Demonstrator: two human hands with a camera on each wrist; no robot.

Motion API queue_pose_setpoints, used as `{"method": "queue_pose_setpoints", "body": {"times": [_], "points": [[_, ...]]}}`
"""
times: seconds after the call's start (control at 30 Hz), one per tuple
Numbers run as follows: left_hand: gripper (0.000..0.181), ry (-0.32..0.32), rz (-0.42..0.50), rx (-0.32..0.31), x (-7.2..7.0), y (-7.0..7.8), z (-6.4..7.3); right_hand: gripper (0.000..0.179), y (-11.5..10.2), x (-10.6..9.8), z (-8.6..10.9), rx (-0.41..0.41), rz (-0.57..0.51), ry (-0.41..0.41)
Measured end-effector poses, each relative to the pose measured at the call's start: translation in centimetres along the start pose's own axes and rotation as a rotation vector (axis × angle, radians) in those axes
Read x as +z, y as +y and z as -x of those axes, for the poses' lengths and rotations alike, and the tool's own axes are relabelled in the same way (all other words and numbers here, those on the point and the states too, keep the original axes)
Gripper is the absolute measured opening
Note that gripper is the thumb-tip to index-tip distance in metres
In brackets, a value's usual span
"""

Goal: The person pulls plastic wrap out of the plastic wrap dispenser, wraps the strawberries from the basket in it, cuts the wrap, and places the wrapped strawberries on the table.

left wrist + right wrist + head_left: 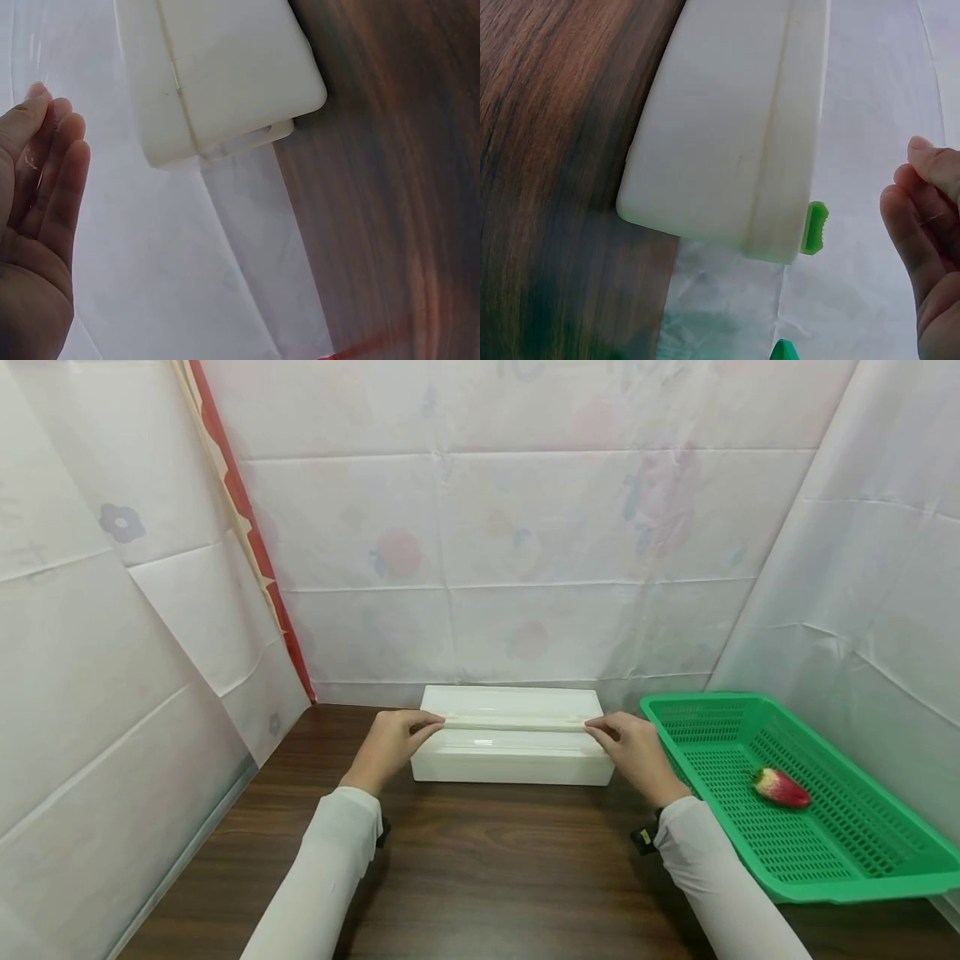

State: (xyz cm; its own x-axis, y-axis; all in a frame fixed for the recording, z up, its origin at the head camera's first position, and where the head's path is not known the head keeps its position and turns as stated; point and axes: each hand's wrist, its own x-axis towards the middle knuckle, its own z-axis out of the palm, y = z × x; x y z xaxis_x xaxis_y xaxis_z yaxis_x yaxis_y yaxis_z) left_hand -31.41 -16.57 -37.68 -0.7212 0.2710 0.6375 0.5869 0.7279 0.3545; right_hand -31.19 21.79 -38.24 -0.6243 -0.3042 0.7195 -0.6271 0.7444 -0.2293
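A white cling film dispenser box [513, 767] sits at the back of the brown table, near the back sheet. My left hand [397, 739] is at its left end, thumb and fingertips pinching clear film [36, 49]. Over the right end, my right hand [630, 747] pinches the film between thumb and fingers too. Both hands are held above the box in the wrist views, level with each other. A small green tab [814, 229] sticks out from the box's end in the right wrist view.
To the right stands a green perforated basket [847, 893] close to my right forearm. Inside lies a red and pale yellow item [782, 787] with a greenish tip. Pale printed sheets [480, 527] enclose the table at the back and both sides.
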Motion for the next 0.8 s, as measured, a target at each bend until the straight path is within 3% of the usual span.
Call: {"method": "queue_pose_setpoints", "body": {"times": [0.8], "points": [[0.017, -0.005, -0.057, 0.039, -1.5, 1.2, -0.6, 0.011, -0.8, -1.2, -1.0, -0.041, -0.027, 0.092]]}}
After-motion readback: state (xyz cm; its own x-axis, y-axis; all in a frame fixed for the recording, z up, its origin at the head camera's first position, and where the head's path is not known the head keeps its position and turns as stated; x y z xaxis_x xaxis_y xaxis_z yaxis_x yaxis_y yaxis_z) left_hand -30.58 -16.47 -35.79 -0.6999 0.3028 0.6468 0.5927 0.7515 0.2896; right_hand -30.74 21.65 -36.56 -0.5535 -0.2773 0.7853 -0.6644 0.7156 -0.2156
